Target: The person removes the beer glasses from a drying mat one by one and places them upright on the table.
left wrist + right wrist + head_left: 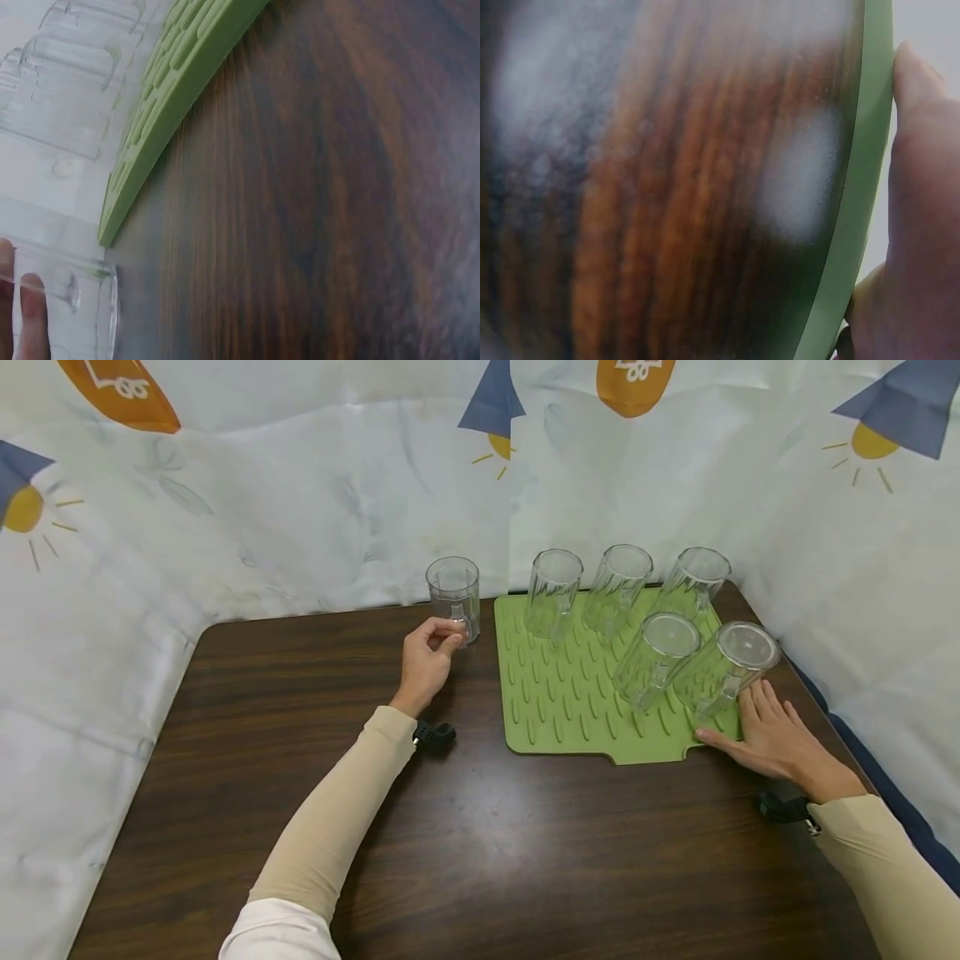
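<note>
My left hand [426,667] pinches the handle of a clear glass mug [452,578] at the table's back edge, just left of a green ridged mat [555,718]. In the left wrist view, fingertips [34,315] show against the clear mug [94,319]. Several similar glass mugs stand on the mat, among them a back-left mug [555,585] and a front-right mug [738,656]. My right hand [776,743] lies with straight fingers at the mat's front right corner, close beside that front-right mug. The right wrist view shows this hand [930,195] against the mat's green edge [862,150].
The dark wooden table [480,843] carries the mat at its back right. A white patterned cloth [322,485] hangs behind the table and at both sides. Two more mugs, a middle one [618,581] and a right one [693,581], stand along the mat's back.
</note>
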`<state>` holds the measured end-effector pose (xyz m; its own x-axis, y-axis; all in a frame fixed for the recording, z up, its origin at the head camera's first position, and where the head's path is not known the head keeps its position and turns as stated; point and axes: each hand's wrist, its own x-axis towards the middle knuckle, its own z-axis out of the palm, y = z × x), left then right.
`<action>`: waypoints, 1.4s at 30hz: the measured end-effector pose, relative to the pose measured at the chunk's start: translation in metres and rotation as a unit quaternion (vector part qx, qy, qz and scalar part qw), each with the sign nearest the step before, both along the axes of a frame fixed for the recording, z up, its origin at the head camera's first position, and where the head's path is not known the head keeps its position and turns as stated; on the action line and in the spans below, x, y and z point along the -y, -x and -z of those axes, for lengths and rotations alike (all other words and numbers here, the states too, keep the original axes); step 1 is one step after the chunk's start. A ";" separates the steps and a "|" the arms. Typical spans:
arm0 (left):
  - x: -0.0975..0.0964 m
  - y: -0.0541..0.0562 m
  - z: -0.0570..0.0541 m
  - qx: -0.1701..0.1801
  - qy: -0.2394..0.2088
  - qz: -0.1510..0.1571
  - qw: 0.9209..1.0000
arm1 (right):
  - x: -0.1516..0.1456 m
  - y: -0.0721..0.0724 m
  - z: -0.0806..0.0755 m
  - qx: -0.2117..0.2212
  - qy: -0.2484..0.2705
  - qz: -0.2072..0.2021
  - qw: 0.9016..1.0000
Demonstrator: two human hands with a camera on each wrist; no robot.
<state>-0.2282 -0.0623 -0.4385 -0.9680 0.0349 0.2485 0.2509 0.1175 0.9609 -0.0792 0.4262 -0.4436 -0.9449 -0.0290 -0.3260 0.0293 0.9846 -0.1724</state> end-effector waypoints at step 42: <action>-0.034 -0.045 -0.059 -0.075 -0.035 0.060 0.995 | -0.001 0.000 0.000 0.005 0.003 -0.004 1.000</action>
